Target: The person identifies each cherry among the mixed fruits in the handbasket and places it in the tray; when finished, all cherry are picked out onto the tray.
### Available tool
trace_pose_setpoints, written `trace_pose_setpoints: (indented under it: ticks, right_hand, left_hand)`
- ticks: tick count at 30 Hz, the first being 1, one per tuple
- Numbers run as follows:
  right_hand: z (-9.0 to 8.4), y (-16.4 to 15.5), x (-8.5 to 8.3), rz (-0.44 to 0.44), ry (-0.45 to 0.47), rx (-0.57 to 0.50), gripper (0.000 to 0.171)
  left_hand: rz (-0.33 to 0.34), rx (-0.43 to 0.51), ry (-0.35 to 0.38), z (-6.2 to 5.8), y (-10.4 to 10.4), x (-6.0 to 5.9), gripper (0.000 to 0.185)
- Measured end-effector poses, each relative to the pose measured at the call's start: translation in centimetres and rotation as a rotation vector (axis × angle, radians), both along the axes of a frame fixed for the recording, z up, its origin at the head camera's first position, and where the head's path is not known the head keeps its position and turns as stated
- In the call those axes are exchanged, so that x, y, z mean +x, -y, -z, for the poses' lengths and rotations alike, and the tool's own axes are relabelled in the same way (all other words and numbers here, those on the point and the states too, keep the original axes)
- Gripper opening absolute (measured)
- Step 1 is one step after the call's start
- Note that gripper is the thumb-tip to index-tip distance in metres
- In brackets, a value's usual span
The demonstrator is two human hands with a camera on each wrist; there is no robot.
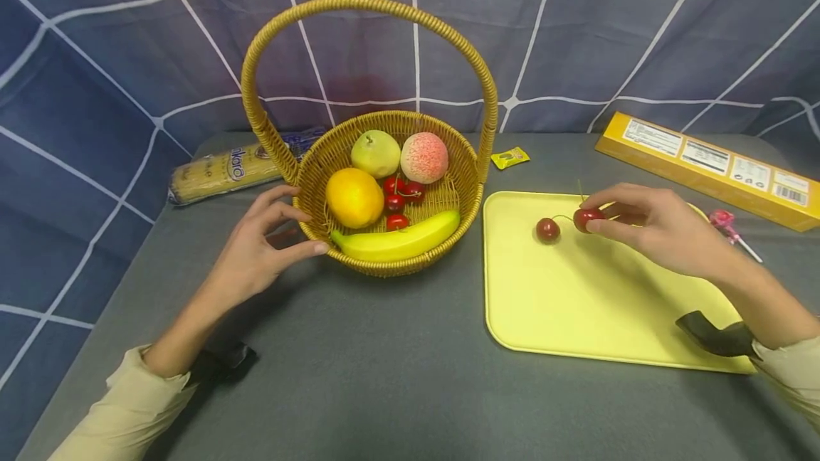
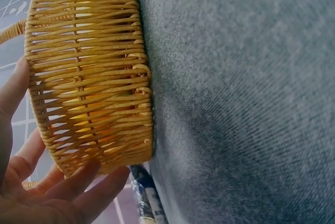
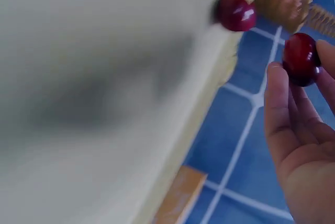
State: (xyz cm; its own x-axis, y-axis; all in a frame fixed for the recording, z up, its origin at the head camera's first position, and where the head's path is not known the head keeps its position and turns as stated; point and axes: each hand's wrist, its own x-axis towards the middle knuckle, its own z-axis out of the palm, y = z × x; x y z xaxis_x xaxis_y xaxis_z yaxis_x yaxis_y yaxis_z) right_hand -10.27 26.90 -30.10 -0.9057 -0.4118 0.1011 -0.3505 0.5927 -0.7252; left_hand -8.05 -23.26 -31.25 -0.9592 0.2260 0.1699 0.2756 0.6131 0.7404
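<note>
My right hand [image 1: 666, 230] pinches a dark red cherry [image 1: 586, 219] between thumb and fingertips, held above the yellow tray [image 1: 538, 304]. A second cherry [image 1: 547, 230] sits close to its left, with a thin green stem between the two. In the right wrist view the pinched cherry [image 3: 300, 59] appears off the tray. My left hand [image 1: 256, 255] holds the left side of a wicker basket [image 1: 391, 267], thumb at the front rim and fingers along the side. Inside the basket lie an orange [image 1: 354, 198], a green pear-like fruit [image 1: 376, 154], a peach [image 1: 424, 157], a banana [image 1: 400, 239] and several cherries [image 1: 397, 222].
Behind the basket's left side lies a pasta packet [image 1: 224, 173]. A small yellow wrapped candy [image 1: 510, 157] is behind the tray. Further right are a long yellow box [image 1: 711, 166] and a lollipop [image 1: 724, 220]. The basket's tall handle [image 1: 368, 3] arches upward before the tile-patterned cloth.
</note>
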Motion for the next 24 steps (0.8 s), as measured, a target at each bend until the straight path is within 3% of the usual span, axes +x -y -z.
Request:
trace_pose_setpoints:
  ticks: [4, 9, 24]
  right_hand:
    - [1.2, -1.6, -0.2, -0.005, 0.062, 0.039, 0.024]
    - [2.2, -2.3, -0.6, -0.017, 0.075, 0.089, 0.016]
    - [3.1, -2.2, -0.8, -0.054, -0.037, 0.187, 0.012]
  left_hand:
    - [0.005, 0.014, 0.0, 0.0, -0.2, 0.0, 0.034]
    - [0.014, 0.012, -0.014, -0.1, -0.1, 0.1, 0.034]
    - [0.018, 0.019, -0.001, -0.2, -0.1, 0.1, 0.035]
